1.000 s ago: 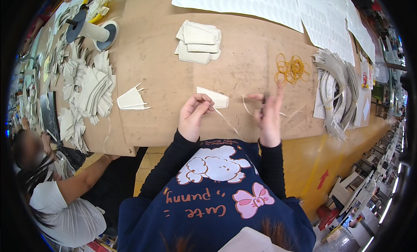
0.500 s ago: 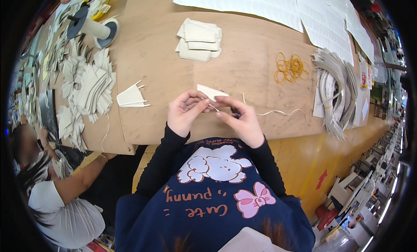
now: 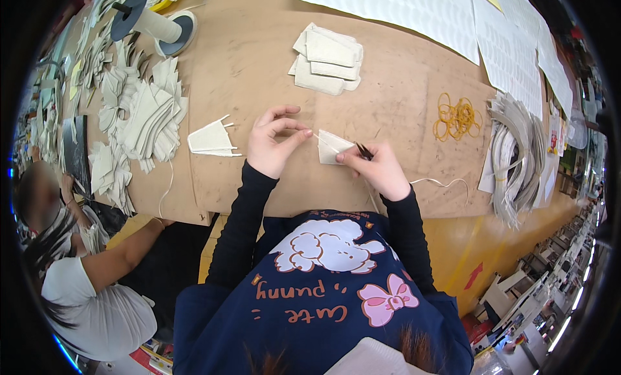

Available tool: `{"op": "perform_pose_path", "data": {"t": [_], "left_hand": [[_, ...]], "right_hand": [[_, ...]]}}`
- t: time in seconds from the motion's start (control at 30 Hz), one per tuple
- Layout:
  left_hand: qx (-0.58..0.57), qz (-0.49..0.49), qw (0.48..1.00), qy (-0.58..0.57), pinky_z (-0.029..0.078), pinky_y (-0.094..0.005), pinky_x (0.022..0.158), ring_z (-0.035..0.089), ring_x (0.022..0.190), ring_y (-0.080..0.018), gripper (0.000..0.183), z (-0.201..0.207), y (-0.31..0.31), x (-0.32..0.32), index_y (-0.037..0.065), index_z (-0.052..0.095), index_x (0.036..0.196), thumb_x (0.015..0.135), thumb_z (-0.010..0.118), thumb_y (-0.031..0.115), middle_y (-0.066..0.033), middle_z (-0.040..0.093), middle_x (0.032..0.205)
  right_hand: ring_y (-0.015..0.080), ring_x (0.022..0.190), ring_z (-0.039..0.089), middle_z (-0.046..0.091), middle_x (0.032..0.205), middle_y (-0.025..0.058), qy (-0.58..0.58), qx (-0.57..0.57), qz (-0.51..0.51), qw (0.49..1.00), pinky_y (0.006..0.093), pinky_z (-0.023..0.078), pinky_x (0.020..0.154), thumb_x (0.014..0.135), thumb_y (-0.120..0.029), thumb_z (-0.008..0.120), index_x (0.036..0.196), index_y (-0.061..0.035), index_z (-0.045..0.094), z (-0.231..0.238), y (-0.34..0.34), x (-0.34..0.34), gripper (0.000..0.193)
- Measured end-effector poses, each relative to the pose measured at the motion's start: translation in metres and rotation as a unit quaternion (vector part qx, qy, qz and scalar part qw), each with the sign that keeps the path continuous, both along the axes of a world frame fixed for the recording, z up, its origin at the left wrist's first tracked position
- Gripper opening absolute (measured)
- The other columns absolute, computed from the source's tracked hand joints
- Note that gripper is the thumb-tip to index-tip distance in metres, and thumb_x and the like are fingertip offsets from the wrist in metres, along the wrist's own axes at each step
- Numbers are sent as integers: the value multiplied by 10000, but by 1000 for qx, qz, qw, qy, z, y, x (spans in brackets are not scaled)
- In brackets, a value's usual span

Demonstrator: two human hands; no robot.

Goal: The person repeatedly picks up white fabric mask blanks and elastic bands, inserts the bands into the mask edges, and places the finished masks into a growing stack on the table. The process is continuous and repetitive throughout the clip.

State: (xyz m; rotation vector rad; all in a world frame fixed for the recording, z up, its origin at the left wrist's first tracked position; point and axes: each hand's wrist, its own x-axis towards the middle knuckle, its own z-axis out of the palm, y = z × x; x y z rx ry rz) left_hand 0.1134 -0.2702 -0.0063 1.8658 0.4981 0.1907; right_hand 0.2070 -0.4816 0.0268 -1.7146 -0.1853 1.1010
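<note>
My left hand (image 3: 277, 142) pinches thumb to forefinger at the end of a thin cream cord, just off the corner of a cream fabric piece (image 3: 328, 156). Only a short bit of that cord shows. With its thumb on the fabric piece, my right hand (image 3: 378, 169) keeps hold of it a little above the table. Dark pointed thread snips (image 3: 365, 152) stick out of the same hand, their handles hidden in the palm. Left of my hands lies a similar fabric piece (image 3: 212, 139) with short cord ends at its corners. A loose white cord (image 3: 446, 182) trails right on the table.
Beyond my hands sits a stack of cream fabric pieces (image 3: 328, 56). Yellow rubber bands (image 3: 457, 117) and a bundle of grey-white strips (image 3: 516, 152) lie right. Fabric heaps (image 3: 154, 116) and a cord spool (image 3: 155, 25) stand left, near a seated co-worker (image 3: 97, 297).
My hands have moved apart, the left one drawing away from the fabric piece. The piece now shows more fully under my right thumb, and the snips' points have come into view.
</note>
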Motion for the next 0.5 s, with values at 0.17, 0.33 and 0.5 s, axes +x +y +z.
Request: {"op": "perform_pose_path", "data": {"t": [0.17, 0.33, 0.5], "left_hand": [[-117, 68, 990, -31, 453, -302, 928, 617, 1003, -162, 98, -4, 20, 5, 33, 732, 913, 841, 752, 96, -79, 670, 1133], [-164, 138, 974, -80, 434, -258, 904, 599, 1003, -121, 122, -4, 49, 2, 20, 681, 1001, 918, 695, 108, -79, 676, 1119], [-196, 208, 947, -150, 437, -239, 839, 597, 955, -103, 161, 8, 88, -5, 52, 624, 1054, 966, 656, 184, -75, 673, 1079]], "right_hand": [[34, 590, 502, 583, 609, -30, 90, -43, 62, 993, 227, 372, 567, 898, -190, 714, 660, -56, 620, 9, -48, -4, 288], [65, 617, 589, 665, 649, 26, 127, -57, 189, 972, 223, 438, 601, 881, -183, 734, 792, -12, 723, 31, -140, -4, 193], [93, 543, 599, 665, 630, 41, 47, -183, 55, 980, 226, 429, 526, 838, -141, 752, 819, 20, 745, 90, -272, -13, 162]]}}
